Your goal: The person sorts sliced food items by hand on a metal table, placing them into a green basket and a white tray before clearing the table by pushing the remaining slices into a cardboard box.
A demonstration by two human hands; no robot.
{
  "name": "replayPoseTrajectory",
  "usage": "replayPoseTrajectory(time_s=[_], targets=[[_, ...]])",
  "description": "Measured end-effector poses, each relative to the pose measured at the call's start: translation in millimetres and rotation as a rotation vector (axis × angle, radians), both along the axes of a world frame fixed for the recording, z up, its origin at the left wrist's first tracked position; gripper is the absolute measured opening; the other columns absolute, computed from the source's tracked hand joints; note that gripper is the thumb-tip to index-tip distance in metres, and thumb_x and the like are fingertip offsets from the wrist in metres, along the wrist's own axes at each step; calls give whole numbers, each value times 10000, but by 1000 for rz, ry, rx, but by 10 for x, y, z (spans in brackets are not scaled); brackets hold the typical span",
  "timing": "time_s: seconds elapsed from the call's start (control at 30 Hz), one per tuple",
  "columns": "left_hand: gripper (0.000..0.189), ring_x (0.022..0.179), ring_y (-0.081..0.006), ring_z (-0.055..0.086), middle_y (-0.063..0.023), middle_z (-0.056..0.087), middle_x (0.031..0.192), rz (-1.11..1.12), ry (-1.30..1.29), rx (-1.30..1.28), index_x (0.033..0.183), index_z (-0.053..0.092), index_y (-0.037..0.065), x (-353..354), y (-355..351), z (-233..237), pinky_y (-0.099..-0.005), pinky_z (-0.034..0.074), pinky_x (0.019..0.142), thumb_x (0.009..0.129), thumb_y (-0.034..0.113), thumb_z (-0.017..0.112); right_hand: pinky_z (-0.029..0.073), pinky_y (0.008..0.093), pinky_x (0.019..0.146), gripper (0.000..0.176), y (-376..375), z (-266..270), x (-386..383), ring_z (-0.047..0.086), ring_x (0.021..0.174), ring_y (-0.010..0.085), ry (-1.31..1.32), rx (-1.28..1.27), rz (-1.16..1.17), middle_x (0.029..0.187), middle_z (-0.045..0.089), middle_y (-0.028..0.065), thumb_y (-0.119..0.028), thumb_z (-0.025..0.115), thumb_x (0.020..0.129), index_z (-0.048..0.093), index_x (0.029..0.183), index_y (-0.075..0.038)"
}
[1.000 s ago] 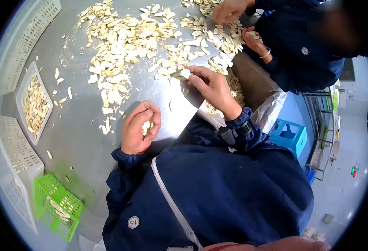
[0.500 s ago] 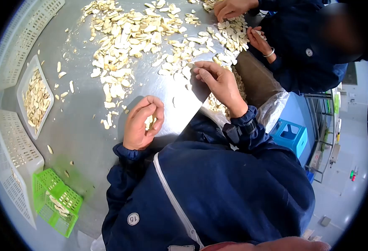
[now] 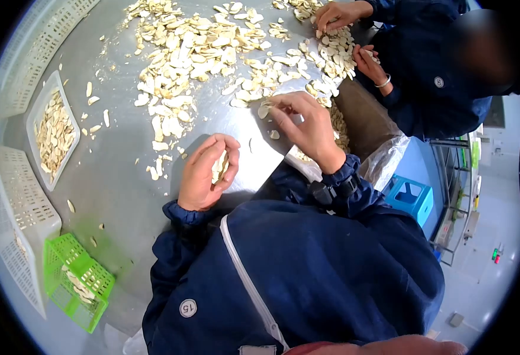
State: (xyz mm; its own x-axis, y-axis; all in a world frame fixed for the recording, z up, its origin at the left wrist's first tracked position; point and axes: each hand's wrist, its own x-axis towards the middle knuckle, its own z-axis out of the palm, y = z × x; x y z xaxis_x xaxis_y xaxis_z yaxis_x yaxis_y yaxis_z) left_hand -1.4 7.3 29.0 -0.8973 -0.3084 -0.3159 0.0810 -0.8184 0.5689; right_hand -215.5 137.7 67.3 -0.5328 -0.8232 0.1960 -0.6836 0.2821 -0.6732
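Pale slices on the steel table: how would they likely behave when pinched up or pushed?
Probably light: the left hand cups several pale slices at once. Likely stiff, since they lie as flat chips without draping. On the smooth steel table they would probably slide and scatter, not roll.

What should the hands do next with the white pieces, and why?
Probably the right hand should carry the slice it pinches at the edge of the pile over to the left hand, which cups a handful and looks to have room between thumb and fingers.
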Motion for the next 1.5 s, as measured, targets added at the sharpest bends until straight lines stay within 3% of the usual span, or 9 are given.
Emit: replayPoseTrajectory(time_s=[0.13, 0.27, 0.43, 0.6, 0.87, 1.13, 1.23, 1.43, 1.5], targets=[[364, 617, -77, 510, -63, 608, 862, -6, -89, -95, 1189, 610, 22, -48, 54, 142, -203, 324, 449, 1144, 334, 428, 567, 378, 906, 219, -43, 123, 338, 705, 1021, 284, -236, -218, 297, 1094, 746, 111, -144, 759, 960, 775, 1165, -70], [378, 593, -72, 486, -64, 591, 896, -24, 91, 85, 1151, 578, 50, 41, -27, -145, -194, 340, 416, 1164, 373, 382, 536, 429, 1000, 349, -139, -251, 416, 629, 1202, 342, -20, -127, 219, 1320, 657, 165, -123, 723, 957, 712, 1304, -90], [255, 631, -84, 479, -43, 539, 902, 90, 215, 183, 1065, 558, 61, 43, -20, -97, -187, 303, 404, 1141, 285, 463, 323, 528, 1236, 403, -387, -356, 470, 435, 1492, 319, 363, -23, 419, 1531, 548, 98, -279, 697, 970, 677, 1357, -168], [308, 642, -81, 503, -47, 578, 881, 83, 154, 148, 1004, 549, 40, 45, -32, -50, -196, 316, 440, 1129, 309, 465, 355, 591, 1189, 275, -697, -444, 146, 527, 1388, 327, 562, 8, 179, 1425, 620, 59, -316, 667, 1007, 697, 1247, -185], [290, 638, -80, 498, -33, 568, 868, 81, 171, 110, 1001, 555, 54, 36, -34, -47, -200, 311, 439, 1130, 298, 464, 483, 444, 1006, 183, 400, -459, -588, 650, 1117, 326, 594, 110, -210, 1163, 699, 100, -201, 741, 932, 711, 1079, -96], [271, 653, -85, 502, -39, 571, 891, 67, 153, 131, 1032, 560, 48, 42, -33, -89, -200, 290, 452, 1123, 287, 472, 561, 430, 962, 304, -47, -69, -519, 678, 1134, 361, 456, -45, 21, 1297, 672, 161, -105, 753, 928, 717, 1229, -98], [259, 632, -86, 492, -36, 567, 867, 61, 149, 112, 1027, 554, 52, 34, -34, -56, -198, 294, 432, 1129, 269, 458, 533, 446, 1045, 427, -722, -20, -513, 624, 1263, 389, 437, -43, 270, 1433, 610, 165, -243, 740, 972, 652, 1383, -164], [287, 612, -80, 481, -34, 557, 851, 47, 152, 72, 988, 555, 51, 35, -38, -64, -201, 296, 425, 1119, 294, 477, 492, 460, 1094, 405, -1558, -244, -399, 570, 1328, 407, 682, 20, 293, 1451, 604, 171, -296, 698, 1000, 660, 1389, -191], [294, 616, -74, 479, -30, 556, 851, 36, 141, 73, 988, 556, 53, 40, -58, -33, -196, 297, 428, 1124, 298, 469, 497, 456, 1085, 381, -1462, -226, -387, 589, 1303, 400, 543, 59, 434, 1444, 613, 161, -268, 702, 989, 681, 1361, -188]])
